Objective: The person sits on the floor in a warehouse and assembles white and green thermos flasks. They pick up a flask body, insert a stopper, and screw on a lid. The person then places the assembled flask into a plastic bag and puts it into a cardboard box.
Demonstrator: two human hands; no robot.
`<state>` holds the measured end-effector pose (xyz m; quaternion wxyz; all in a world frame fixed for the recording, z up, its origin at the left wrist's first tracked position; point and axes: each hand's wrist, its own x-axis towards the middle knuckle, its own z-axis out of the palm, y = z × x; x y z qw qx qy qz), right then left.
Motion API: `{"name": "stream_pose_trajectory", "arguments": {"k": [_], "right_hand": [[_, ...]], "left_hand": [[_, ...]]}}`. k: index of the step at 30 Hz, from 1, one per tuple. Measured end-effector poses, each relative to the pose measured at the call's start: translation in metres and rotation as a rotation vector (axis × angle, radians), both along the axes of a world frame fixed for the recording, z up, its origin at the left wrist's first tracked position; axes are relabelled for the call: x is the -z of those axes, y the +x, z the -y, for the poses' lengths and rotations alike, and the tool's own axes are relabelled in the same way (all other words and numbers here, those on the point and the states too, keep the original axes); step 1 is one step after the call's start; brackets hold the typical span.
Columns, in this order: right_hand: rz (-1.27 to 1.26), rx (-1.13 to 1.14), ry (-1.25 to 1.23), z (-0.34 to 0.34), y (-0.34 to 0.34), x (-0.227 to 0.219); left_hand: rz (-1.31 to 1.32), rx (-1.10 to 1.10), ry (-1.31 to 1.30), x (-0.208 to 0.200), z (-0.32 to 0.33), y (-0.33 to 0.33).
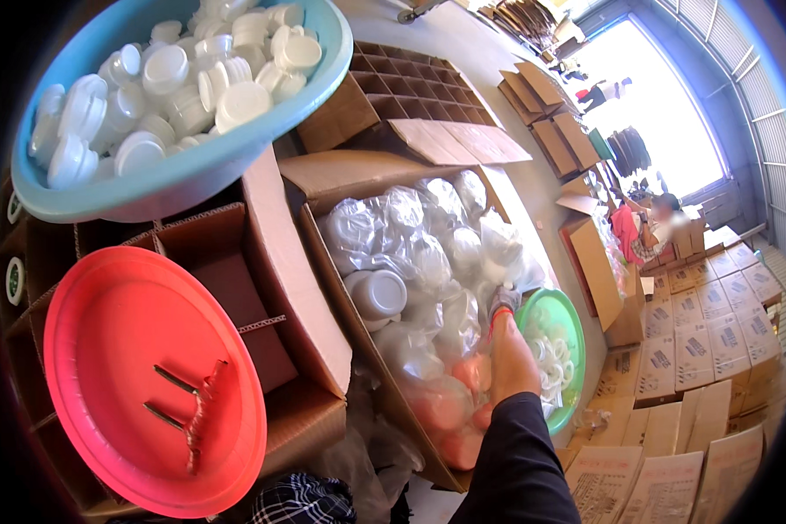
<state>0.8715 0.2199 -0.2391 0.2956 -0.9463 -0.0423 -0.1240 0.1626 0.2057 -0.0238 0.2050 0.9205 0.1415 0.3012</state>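
My right hand, in a grey glove with a red band at the wrist, reaches over an open cardboard box. Its fingers close on a clear plastic bag with whitish contents at the box's far right side. Other clear bags fill the box, along with white round tubs and reddish-orange pieces showing through plastic at the near end. Just right of my wrist is a green basin holding white rings. My left hand is outside the picture.
At left, a red basin holds a two-pronged metal tool with a red-wrapped handle. A blue tub of white lidded containers stands behind it. Divided cartons lie around. Stacked boxes and another person are at right.
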Motion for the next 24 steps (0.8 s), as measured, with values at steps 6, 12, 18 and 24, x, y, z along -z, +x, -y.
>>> {"name": "stream_pose_trajectory", "arguments": {"k": [6, 12, 18, 24], "right_hand": [[0.019, 0.044, 0.050, 0.041, 0.077, 0.031], [-0.096, -0.040, -0.305, 0.017, 0.029, 0.018], [-0.360, -0.226, -0.983, 0.028, 0.007, -0.002], [0.117, 0.155, -0.003, -0.019, -0.067, -0.011]], "left_hand": [[0.069, 0.005, 0.005, 0.008, 0.000, -0.010], [-0.013, -0.030, 0.022, 0.002, 0.006, 0.005], [-0.008, -0.020, 0.012, 0.002, 0.006, 0.003], [-0.004, -0.009, 0.000, -0.006, 0.015, 0.000]]}}
